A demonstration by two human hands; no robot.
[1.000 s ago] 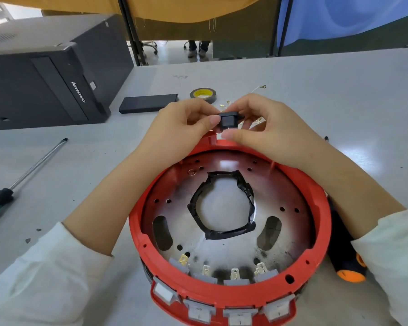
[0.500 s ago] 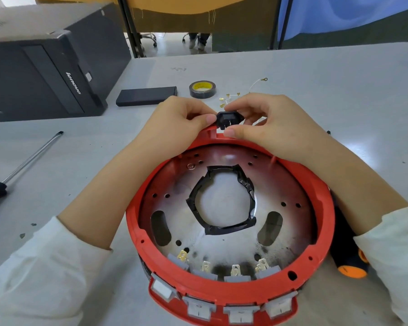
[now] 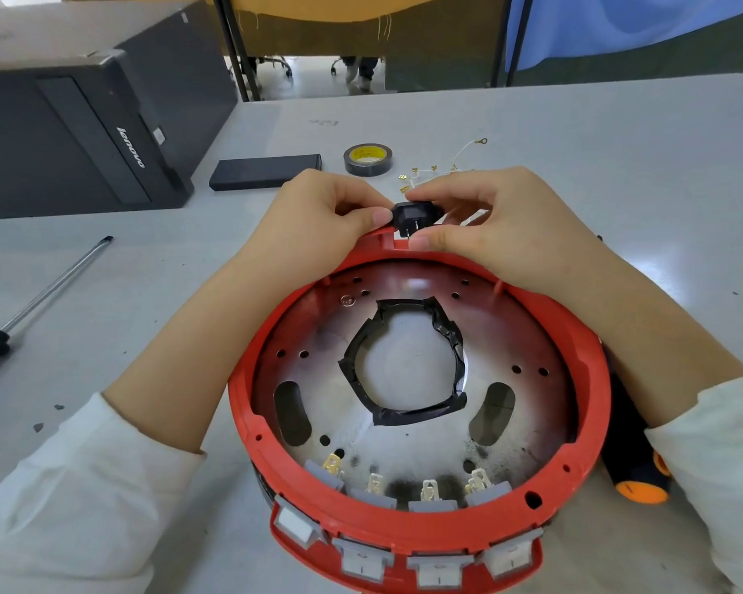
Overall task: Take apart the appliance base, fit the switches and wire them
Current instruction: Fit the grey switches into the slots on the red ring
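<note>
— Now, gripping what?
— Small black socket (image 3: pixel 415 214), pinched from both sides: left hand (image 3: pixel 318 220) with curled fingers and thumb tip against its left end, right hand (image 3: pixel 502 225) with thumb below and fingers over its right side. Sitting at the far rim of the red appliance base (image 3: pixel 584 345), right above a notch there; two metal prongs pointing toward the near side.
— And the switches?
— Four grey switches (image 3: pixel 438 568) seated in the near wall of the base, brass terminals showing inside. Black tape ringing the centre hole of the metal plate.
— Around it?
— Loose white wires (image 3: pixel 464 154) with brass lugs just beyond the hands, tape roll (image 3: pixel 367 158) and flat black box (image 3: pixel 264 171) to their left, long screwdriver (image 3: pixel 48 289) well off to the left, orange-capped handle (image 3: pixel 635 473) under the right forearm, all on the grey table (image 3: pixel 640 165).
</note>
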